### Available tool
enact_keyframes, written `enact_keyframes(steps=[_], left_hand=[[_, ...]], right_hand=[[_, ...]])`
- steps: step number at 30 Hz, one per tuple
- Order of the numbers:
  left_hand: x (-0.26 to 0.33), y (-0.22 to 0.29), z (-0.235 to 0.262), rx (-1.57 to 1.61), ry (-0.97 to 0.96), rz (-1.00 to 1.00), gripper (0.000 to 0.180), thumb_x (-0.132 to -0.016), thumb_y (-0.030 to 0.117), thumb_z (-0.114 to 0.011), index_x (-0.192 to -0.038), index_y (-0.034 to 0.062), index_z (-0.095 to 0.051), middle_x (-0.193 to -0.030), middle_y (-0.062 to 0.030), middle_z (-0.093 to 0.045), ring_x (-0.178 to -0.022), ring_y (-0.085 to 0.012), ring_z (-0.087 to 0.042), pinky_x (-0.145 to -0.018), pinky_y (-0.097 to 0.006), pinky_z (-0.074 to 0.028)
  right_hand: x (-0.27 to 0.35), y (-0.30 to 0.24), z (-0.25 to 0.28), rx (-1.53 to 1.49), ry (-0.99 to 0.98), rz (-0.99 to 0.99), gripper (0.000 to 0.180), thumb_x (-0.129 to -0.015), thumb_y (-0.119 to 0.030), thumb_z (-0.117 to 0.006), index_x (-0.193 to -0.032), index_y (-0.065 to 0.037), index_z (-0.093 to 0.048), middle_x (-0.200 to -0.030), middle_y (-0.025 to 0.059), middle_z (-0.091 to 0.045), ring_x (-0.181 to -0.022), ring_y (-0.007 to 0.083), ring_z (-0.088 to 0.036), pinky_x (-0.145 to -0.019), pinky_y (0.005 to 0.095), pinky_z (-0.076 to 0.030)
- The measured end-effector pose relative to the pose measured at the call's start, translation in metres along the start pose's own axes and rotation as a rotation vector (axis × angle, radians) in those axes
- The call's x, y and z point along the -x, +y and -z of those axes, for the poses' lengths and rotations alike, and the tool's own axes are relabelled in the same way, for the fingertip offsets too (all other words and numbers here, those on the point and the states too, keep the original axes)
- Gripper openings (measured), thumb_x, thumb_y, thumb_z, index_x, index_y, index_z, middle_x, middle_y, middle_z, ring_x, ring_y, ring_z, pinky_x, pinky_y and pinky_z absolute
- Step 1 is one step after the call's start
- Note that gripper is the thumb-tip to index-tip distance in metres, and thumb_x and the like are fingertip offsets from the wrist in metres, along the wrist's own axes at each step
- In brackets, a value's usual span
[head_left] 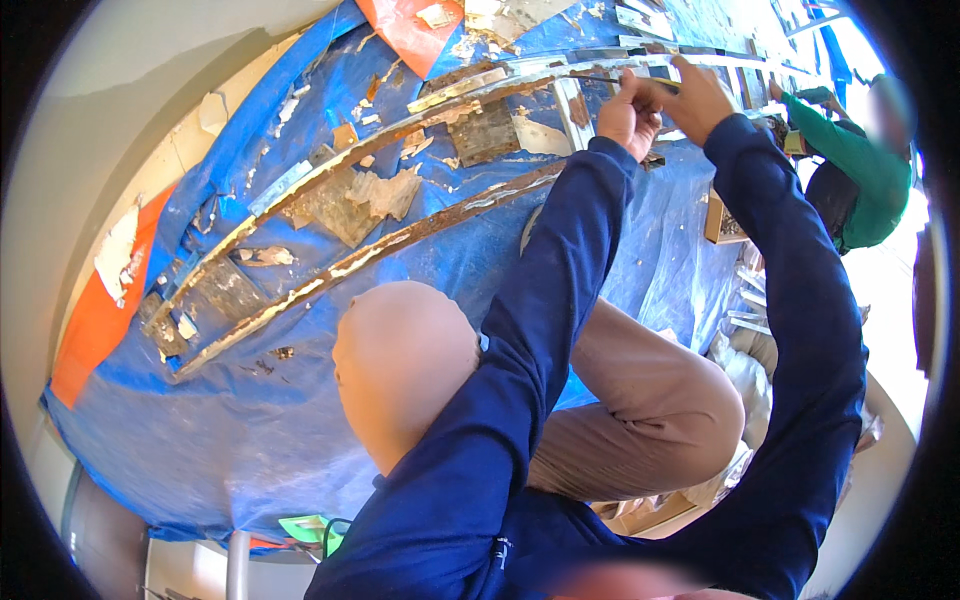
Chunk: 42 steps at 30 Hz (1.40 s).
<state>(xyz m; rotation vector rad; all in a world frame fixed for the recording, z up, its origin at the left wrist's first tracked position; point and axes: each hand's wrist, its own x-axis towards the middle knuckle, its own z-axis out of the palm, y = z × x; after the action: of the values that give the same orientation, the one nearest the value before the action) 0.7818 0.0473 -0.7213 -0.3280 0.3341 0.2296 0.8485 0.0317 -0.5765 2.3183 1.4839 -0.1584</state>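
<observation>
A long, paint-flaked wooden frame (400, 190) lies across the blue tarp (250, 420). At the frame's far rail both fists close around a thin dark tool (610, 80) — left hand (628, 115), right hand (690, 100). Beyond the frame's right end, a person in green (860, 170) crouches — bare tarp lies nearer.

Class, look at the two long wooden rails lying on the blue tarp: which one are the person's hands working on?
The upper rail, farther from the knees. Both the left hand and the right hand rest on its right end; the lower rail lies untouched.
</observation>
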Motion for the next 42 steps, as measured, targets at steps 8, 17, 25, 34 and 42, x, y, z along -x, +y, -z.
enact_keyframes(steps=[8, 17, 25, 34, 42], left_hand=[[0.008, -0.001, -0.012, 0.067, 0.12, 0.004, 0.038, -0.097, 0.046, -0.063, -0.094, 0.0081, -0.064, -0.08, -0.002, -0.059, -0.073, -0.0144, -0.055, -0.066, -0.027, -0.047], [-0.002, 0.001, -0.005, -0.037, 0.125, -0.047, 0.023, -0.097, 0.03, -0.068, -0.099, 0.0074, -0.064, -0.089, -0.0038, -0.064, -0.08, -0.0141, -0.059, -0.073, -0.027, -0.051], [0.009, -0.006, -0.005, 0.097, 0.106, -0.052, 0.03, -0.095, 0.031, -0.07, -0.109, 0.0057, -0.06, -0.098, -0.0041, -0.064, -0.084, -0.0164, -0.064, -0.083, -0.031, -0.056], [0.008, -0.009, -0.004, -0.001, -0.01, -0.143, 0.017, -0.097, 0.025, -0.067, -0.103, 0.0097, -0.06, -0.093, -0.005, -0.066, -0.085, -0.0177, -0.065, -0.08, -0.034, -0.058], [0.008, -0.006, -0.006, 0.135, 0.072, 0.011, 0.015, -0.098, 0.019, -0.066, -0.104, 0.0071, -0.059, -0.095, -0.0075, -0.065, -0.081, -0.0185, -0.065, -0.079, -0.034, -0.058]], right_hand=[[0.0, 0.014, 0.001, -0.12, -0.169, -0.002, 0.041, -0.093, -0.007, -0.062, -0.133, -0.016, -0.06, -0.103, 0.0167, -0.069, -0.1, 0.035, -0.068, -0.088, 0.0418, -0.055], [0.007, 0.017, 0.001, -0.082, -0.069, -0.056, 0.034, -0.095, -0.017, -0.063, -0.129, -0.009, -0.061, -0.09, 0.0174, -0.069, -0.087, 0.032, -0.071, -0.081, 0.0435, -0.057], [0.021, 0.031, -0.01, -0.227, 0.079, 0.158, 0.033, -0.093, -0.018, -0.067, -0.123, -0.004, -0.064, -0.093, 0.0158, -0.066, -0.086, 0.0339, -0.066, -0.08, 0.0437, -0.054], [0.022, 0.015, 0.005, -0.508, -0.21, -0.396, 0.028, -0.094, -0.025, -0.068, -0.111, -0.004, -0.071, -0.084, 0.0186, -0.069, -0.079, 0.0304, -0.069, -0.074, 0.0369, -0.055], [0.042, 0.011, 0.005, 0.05, 0.195, 0.353, 0.033, -0.09, -0.015, -0.071, -0.121, -0.006, -0.067, -0.099, 0.0165, -0.067, -0.091, 0.0315, -0.068, -0.083, 0.0369, -0.054]])
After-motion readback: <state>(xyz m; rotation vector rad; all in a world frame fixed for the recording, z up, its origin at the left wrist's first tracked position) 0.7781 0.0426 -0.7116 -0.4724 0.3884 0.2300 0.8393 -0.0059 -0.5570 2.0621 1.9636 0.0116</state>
